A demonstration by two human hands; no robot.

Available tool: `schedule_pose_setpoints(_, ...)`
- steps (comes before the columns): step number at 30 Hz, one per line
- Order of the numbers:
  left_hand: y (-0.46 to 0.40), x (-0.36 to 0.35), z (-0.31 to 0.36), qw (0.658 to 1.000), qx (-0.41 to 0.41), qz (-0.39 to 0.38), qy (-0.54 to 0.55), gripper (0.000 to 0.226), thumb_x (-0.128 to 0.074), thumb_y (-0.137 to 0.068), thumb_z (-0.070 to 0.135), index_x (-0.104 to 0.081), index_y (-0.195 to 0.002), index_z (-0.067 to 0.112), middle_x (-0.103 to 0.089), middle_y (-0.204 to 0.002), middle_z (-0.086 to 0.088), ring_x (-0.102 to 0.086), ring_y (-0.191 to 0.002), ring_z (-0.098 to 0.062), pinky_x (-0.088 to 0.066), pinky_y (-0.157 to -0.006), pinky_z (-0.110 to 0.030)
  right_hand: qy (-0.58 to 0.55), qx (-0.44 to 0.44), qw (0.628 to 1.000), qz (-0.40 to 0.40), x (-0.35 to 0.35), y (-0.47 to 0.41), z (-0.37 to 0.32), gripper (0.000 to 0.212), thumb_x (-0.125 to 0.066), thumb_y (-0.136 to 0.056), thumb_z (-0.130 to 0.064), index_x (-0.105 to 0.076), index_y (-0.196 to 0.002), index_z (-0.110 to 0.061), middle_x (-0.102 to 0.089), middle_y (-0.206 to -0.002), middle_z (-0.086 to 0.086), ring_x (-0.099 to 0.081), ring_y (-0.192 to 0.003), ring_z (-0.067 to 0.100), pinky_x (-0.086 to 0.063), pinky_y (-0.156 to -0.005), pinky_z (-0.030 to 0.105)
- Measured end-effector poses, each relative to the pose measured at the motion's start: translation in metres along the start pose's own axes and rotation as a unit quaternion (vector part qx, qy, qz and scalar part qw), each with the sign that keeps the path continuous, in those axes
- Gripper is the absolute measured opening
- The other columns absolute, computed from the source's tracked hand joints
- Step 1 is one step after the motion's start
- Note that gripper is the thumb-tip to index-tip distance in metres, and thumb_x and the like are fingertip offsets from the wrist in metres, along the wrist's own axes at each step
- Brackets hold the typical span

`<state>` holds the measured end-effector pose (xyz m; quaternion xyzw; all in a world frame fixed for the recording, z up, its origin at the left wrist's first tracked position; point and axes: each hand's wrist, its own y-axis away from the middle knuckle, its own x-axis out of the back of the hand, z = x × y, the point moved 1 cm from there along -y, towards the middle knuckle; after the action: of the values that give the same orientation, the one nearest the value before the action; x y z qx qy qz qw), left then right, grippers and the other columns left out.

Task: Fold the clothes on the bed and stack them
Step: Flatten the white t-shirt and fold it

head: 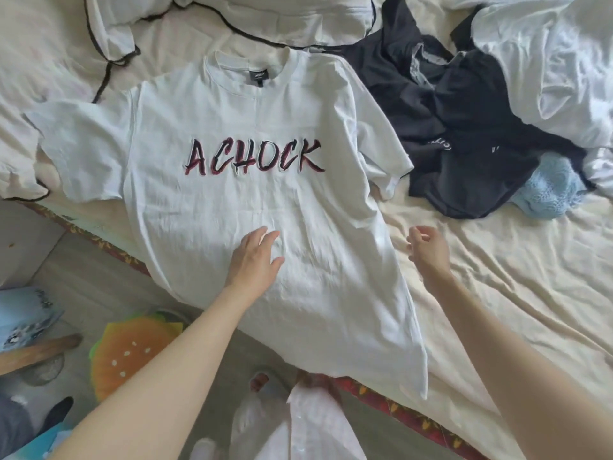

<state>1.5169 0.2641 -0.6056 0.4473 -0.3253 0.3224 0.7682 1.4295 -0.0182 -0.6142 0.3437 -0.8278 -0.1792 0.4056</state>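
Note:
A white T-shirt [232,200] with "ACHOCK" printed across the chest lies spread face up on the bed [514,277], collar away from me, its hem hanging over the bed's near edge. My left hand [255,257] rests flat on the shirt's lower front with fingers straight. My right hand [428,250] hovers just beyond the shirt's right side seam, fingers loosely curled, holding nothing. A heap of black clothes [464,127] lies crumpled at the upper right.
A light blue knitted piece [550,187] lies beside the black heap. White bedding with dark trim [232,21] is bunched along the far side. On the floor at lower left lie an orange burger-shaped cushion [132,353] and slippers.

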Motion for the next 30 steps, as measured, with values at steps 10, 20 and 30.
schedule_pose_setpoints(10,-0.081,-0.034,0.026,0.983,0.004,-0.125,-0.135,0.085,-0.053,-0.089,0.054,0.003,-0.150,0.034,0.014,-0.159,0.002,0.012,-0.146,-0.023,-0.010,-0.114,-0.053,-0.236,-0.136,0.954,-0.122,-0.032,-0.079,-0.047,0.023,-0.040,-0.099,-0.016,-0.054,-0.083,-0.008,-0.055,-0.072,0.003,-0.054,-0.057,0.013,-0.048,-0.056,0.026)
schedule_pose_setpoints(20,-0.098,-0.032,0.030,0.958,0.033,-0.202,-0.201,0.088,-0.048,-0.089,0.059,0.012,-0.149,0.037,0.021,-0.158,0.003,0.012,-0.146,-0.023,-0.019,-0.112,-0.050,-0.552,-0.374,0.729,-0.154,-0.023,-0.098,-0.085,0.015,-0.044,-0.091,0.002,-0.054,-0.082,-0.005,-0.053,-0.081,0.003,-0.041,-0.059,0.007,-0.034,-0.056,0.019)
schedule_pose_setpoints(30,-0.107,-0.023,0.042,0.945,0.057,-0.244,-0.212,0.088,-0.052,-0.089,0.055,0.011,-0.149,0.036,0.021,-0.158,0.002,0.011,-0.146,-0.023,-0.019,-0.112,-0.049,-0.238,0.041,0.970,0.037,0.038,-0.095,-0.111,0.020,-0.053,-0.089,-0.006,-0.061,-0.086,-0.024,-0.063,-0.087,-0.005,-0.060,-0.086,0.008,-0.050,-0.075,0.021)
